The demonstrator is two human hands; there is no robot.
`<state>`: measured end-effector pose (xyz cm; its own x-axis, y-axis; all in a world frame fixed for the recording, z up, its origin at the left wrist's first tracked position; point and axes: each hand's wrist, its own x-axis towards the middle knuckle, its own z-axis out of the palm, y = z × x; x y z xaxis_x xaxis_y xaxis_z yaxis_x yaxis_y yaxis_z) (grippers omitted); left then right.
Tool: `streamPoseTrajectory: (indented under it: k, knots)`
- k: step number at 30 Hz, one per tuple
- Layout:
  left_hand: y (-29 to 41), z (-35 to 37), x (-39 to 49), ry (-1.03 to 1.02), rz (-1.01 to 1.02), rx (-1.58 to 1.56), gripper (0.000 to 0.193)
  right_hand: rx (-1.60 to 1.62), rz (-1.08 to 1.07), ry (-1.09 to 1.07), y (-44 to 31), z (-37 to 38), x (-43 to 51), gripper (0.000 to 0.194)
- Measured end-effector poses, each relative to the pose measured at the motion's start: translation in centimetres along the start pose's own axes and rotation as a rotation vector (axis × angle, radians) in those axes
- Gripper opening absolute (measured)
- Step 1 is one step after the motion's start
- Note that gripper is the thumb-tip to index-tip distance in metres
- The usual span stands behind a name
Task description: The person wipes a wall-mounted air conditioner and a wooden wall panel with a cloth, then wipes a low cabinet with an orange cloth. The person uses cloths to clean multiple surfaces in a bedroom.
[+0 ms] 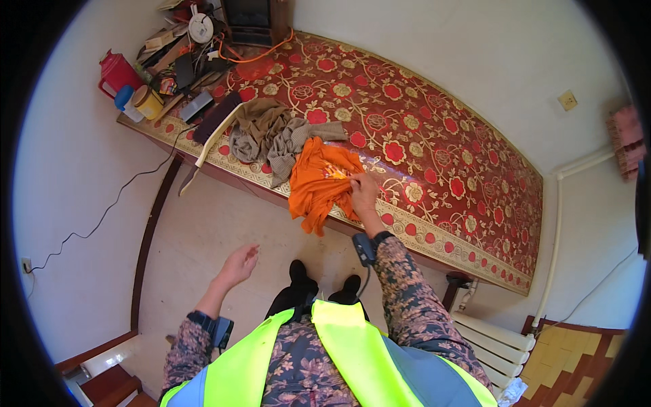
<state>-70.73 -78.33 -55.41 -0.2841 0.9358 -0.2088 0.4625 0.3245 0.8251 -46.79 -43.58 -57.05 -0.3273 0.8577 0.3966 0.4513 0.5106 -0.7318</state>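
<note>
An orange garment (323, 178) with a printed patch lies bunched at the front edge of a platform under a red and gold floral cover (427, 152), part of it hanging over the edge. My right hand (364, 192) pinches the garment's right side between thumb and fingers. Low over the floor, my left hand (240, 264) is empty with its fingers apart. Left of the orange cloth are a striped grey-brown garment (295, 145) and a brown garment (262, 119), both crumpled. Beside them a bed brush (218, 122) with dark bristles has its pale handle sticking out past the edge.
A red thermos jug (119, 74), a yellow-brown container (148, 103), a blue-lidded container (127, 102) and tangled cables stand at the far left end. A black cord (119, 196) runs down to a wall socket. A white radiator (493, 346) is at the lower right.
</note>
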Motion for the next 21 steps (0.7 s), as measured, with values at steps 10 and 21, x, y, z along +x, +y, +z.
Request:
streamPoseTrajectory:
  k: [10, 21]
  knots:
    - [10.5, 3.8, 20.7, 0.268, 0.177, -0.185, 0.040, -0.071, -0.151, -0.256, -1.7, -7.9, -6.4, 0.019]
    - [13.9, 9.0, 17.5, 0.124, 0.404, 0.213, 0.018, 0.346, 0.359, -0.123, -1.2, -7.2, -4.8, 0.043]
